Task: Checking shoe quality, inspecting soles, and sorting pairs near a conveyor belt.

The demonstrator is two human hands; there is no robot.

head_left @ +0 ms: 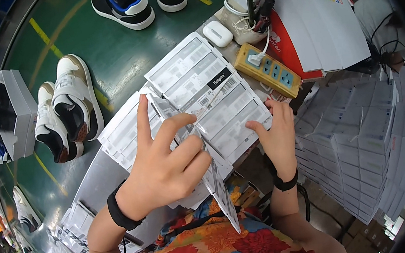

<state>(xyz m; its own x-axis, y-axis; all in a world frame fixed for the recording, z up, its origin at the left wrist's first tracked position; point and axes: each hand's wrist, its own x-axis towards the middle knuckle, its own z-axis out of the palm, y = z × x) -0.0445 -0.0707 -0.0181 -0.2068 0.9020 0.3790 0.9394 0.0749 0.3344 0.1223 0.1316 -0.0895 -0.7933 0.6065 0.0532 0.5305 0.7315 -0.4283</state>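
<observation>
A stack of white label sheets [226,111], printed with grey panels and barcodes, lies on the bench before me. My left hand [169,166] is over its left part, one finger stretched forward and the others bent. A tilted label sheet [219,195], seen nearly edge-on, is held in that hand and hangs toward my body. At the stack's right edge is my right hand [280,139], its thumb over the top sheet and its fingers curled along the edge. More label sheets [122,134] lie left of the stack.
Beige-white sneakers [75,99] and black-and-white shoes [124,7] stand on the green surface. A yellow power strip [269,70], a white earphone case [218,33] and a pen cup [246,32] sit beyond the sheets. White boxes [355,133] are stacked at right.
</observation>
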